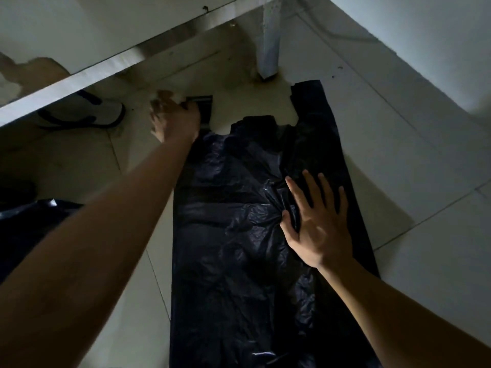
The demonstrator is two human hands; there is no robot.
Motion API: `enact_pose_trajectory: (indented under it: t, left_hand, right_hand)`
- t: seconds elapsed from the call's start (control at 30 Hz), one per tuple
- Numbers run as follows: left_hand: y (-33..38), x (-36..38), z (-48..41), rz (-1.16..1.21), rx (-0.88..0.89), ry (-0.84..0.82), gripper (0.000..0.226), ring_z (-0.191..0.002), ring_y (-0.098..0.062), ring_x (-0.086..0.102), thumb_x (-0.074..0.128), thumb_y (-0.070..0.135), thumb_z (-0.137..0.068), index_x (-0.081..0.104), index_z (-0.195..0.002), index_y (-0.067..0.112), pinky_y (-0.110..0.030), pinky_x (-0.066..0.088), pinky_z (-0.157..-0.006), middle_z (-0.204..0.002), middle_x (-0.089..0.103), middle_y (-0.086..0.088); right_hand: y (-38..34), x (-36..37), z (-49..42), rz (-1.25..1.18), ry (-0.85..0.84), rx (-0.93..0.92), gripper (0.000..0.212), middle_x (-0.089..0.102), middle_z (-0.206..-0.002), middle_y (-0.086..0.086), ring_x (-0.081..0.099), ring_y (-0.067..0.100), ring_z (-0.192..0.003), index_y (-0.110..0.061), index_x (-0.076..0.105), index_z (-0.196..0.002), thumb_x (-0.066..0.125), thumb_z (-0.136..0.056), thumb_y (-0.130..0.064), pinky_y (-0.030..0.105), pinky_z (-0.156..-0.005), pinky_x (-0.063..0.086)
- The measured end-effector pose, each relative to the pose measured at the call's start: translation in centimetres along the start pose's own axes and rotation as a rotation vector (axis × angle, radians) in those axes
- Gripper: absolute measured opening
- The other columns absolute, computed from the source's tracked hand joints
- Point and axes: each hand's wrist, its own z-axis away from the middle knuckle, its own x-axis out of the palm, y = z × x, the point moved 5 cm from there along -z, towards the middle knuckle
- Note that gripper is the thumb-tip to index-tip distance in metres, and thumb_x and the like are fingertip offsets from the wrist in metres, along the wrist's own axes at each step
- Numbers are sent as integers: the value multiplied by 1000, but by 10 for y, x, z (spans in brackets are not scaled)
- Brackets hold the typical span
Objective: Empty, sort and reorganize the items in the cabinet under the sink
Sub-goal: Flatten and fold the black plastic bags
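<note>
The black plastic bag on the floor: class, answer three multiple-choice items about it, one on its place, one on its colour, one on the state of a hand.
1. Where does the bag lie?
A. flat on the tiled floor
B. on a shelf
C. in a sink

2. What colour is the bag?
A. white
B. black
C. red

3. How is the right hand?
A. curled into a fist
B. pinching a corner
C. flat, fingers spread, pressing the bag

Answers:
1 A: the bag is spread out over the floor tiles.
2 B: its crinkled plastic is black throughout.
3 C: the palm lies flat on the bag, while the left hand grips one handle.
</note>
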Motion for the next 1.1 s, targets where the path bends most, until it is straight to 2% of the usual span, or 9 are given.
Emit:
enact_pose_trajectory:
  t: [0.07, 0.13, 0.23, 0.4, 0.7, 0.8, 0.87, 0.97, 1.1]
  left_hand:
    - [5, -1, 56, -126, 214, 6, 65, -136, -33, 35, 48, 47, -90, 38, -144, 13, -47, 31, -109, -148, 37, -15]
    - [-8, 14, 99, -271, 343, -120, 72, -147, -34, 15, 39, 54, -95, 24, -153, 14, -52, 19, -116, -160, 18, -15]
    - [-39, 32, 111, -412, 306, -216, 77, -151, -31, -4, 20, 64, -96, 4, -158, 21, -53, 3, -121, -165, -1, -11]
    - [-38, 34, 109, -466, 313, -248, 79, -151, -31, -9, 13, 67, -95, -3, -158, 20, -57, -1, -120, -164, -7, -13]
    - [-71, -17, 210, -457, 469, -356, 78, -151, -33, -7, 28, 61, -97, 2, -158, 19, -55, 6, -121, -164, -9, -12]
    - [-85, -27, 228, -421, 480, -420, 78, -151, -34, -1, 34, 61, -96, 9, -158, 20, -53, 12, -121, -164, -1, -14]
    - [-86, -32, 235, -396, 518, -396, 79, -149, -37, 13, 36, 62, -91, 22, -155, 19, -53, 23, -117, -162, 13, -17]
    - [-91, -33, 247, -412, 539, -388, 81, -141, -37, 30, 33, 63, -82, 35, -150, 19, -53, 38, -106, -155, 30, -19]
    - [-92, -32, 246, -411, 505, -528, 85, -146, -36, 20, 41, 63, -82, 27, -154, 22, -53, 30, -113, -160, 18, -17]
  right_hand:
    - [-1, 0, 0, -3, 0, -1, 70, 17, -165, 1, 12, 28, -152, -37, 20, -156, 36, -91, -57, 57, -120, 10]
    - [0, -1, 0, -3, -2, -2, 70, 17, -165, 1, 12, 27, -153, -37, 19, -156, 35, -91, -58, 57, -121, 10]
    - [1, -1, -1, -20, 6, -2, 70, 17, -166, 0, 12, 27, -153, -38, 18, -156, 36, -91, -57, 57, -121, 10]
    - [1, 0, 2, -55, 37, -5, 74, 18, -165, -1, 12, 25, -153, -37, 14, -157, 40, -91, -56, 56, -121, 9]
    - [1, -10, -8, -155, -236, -25, 76, -3, -167, -1, -8, 24, -153, -34, 9, -155, 45, -93, -58, 59, -121, -2]
    - [-14, -37, 11, -48, -53, -135, 71, 10, -166, 6, 10, 29, -153, -29, 21, -155, 47, -93, -53, 59, -120, 12]
    - [-23, -44, 36, -6, -12, -281, 65, 25, -161, 6, 26, 30, -147, -29, 31, -151, 46, -92, -51, 55, -116, 26]
    - [-26, -35, 70, 45, -142, -412, 61, 36, -152, 0, 39, 27, -136, -36, 35, -146, 46, -89, -55, 46, -103, 39]
    - [-22, -29, 77, 87, -321, -370, 67, 27, -156, -6, 29, 24, -142, -42, 27, -147, 49, -87, -60, 47, -107, 36]
